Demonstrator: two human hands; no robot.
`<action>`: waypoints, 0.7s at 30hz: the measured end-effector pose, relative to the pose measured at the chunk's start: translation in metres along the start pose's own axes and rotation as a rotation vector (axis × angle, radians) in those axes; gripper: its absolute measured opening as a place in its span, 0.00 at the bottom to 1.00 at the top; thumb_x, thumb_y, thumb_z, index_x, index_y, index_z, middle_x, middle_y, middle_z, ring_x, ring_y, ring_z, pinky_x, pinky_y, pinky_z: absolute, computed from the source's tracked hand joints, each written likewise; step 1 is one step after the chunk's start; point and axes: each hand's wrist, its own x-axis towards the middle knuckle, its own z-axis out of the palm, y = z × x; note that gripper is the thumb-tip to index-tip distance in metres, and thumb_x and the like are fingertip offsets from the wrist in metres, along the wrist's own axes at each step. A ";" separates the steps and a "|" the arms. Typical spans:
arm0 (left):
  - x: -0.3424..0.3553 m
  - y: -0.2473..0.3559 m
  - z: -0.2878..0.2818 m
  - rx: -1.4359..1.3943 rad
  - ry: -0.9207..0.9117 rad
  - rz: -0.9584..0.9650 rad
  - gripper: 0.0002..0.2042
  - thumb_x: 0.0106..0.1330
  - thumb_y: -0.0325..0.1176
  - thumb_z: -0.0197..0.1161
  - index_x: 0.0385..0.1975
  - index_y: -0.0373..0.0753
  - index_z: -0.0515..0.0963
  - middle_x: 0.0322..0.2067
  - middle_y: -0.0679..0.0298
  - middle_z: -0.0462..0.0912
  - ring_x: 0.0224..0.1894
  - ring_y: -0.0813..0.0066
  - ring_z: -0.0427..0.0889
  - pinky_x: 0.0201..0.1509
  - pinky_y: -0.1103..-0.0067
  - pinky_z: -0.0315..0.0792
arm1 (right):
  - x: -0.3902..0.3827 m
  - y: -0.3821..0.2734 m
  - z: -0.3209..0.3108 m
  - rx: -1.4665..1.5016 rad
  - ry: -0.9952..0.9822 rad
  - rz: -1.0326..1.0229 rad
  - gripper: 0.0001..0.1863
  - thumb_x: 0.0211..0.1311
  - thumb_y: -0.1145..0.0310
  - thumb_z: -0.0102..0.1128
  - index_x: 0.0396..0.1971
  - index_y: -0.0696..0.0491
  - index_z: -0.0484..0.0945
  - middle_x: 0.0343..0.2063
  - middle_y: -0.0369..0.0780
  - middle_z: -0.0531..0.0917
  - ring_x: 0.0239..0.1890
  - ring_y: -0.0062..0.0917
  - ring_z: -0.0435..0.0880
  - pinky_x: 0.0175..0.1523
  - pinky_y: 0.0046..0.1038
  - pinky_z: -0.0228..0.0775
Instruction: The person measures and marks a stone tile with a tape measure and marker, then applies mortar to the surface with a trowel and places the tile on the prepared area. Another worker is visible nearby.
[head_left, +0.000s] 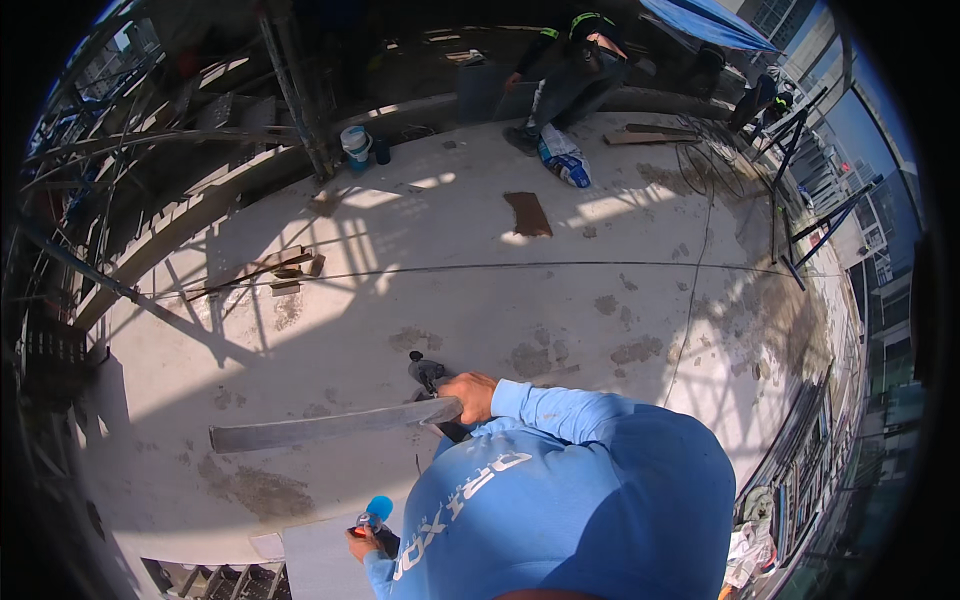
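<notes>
My right hand [473, 396] is closed around the right end of a long, flat grey strip [320, 428]. The strip reaches out to the left above the pale floor, and its material is hard to tell. Low on the left, my left hand [362, 543] grips a small dark and red object [368, 521] with a round blue disc [379, 507] at its top; its kind is unclear. Under that hand lies a light grey sheet or panel [325, 560]. Just beyond my right hand is a dark shape [427, 374], perhaps a shoe.
Scaffold poles [290, 95] stand at the left, beside a white bucket [356, 146]. A co-worker [580, 75] bends near a white-and-blue sack [565, 160]. A brown piece [528, 214] and wood scraps [292, 268] lie on the floor. Metal lengths [790, 430] line the right edge.
</notes>
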 end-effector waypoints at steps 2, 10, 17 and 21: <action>0.081 0.008 -0.024 -0.112 0.228 0.064 0.31 0.58 0.48 0.74 0.56 0.34 0.74 0.45 0.43 0.84 0.48 0.42 0.83 0.52 0.61 0.76 | 0.082 -0.014 0.005 0.058 0.033 -0.088 0.20 0.39 0.64 0.71 0.37 0.51 0.81 0.35 0.46 0.84 0.41 0.47 0.83 0.44 0.42 0.75; 0.298 0.013 -0.110 -0.169 0.319 -0.235 0.28 0.58 0.49 0.73 0.49 0.34 0.75 0.42 0.43 0.84 0.44 0.39 0.82 0.48 0.58 0.74 | 0.465 -0.125 0.022 0.066 -0.124 -0.147 0.18 0.49 0.57 0.74 0.36 0.51 0.83 0.34 0.47 0.86 0.40 0.44 0.85 0.45 0.42 0.76; 0.370 -0.006 -0.202 -0.355 0.077 -0.749 0.24 0.56 0.44 0.73 0.49 0.39 0.77 0.44 0.48 0.85 0.48 0.46 0.84 0.52 0.60 0.77 | 0.791 -0.353 0.067 0.125 -0.187 -0.367 0.13 0.58 0.60 0.72 0.32 0.55 0.84 0.26 0.44 0.85 0.27 0.32 0.85 0.34 0.33 0.75; 0.443 -0.039 -0.257 -0.349 -0.021 -1.031 0.24 0.56 0.46 0.72 0.50 0.42 0.77 0.45 0.51 0.86 0.49 0.50 0.85 0.52 0.61 0.79 | 0.960 -0.438 0.167 0.079 -0.018 -0.481 0.12 0.58 0.64 0.72 0.27 0.56 0.79 0.20 0.39 0.82 0.21 0.26 0.79 0.29 0.32 0.70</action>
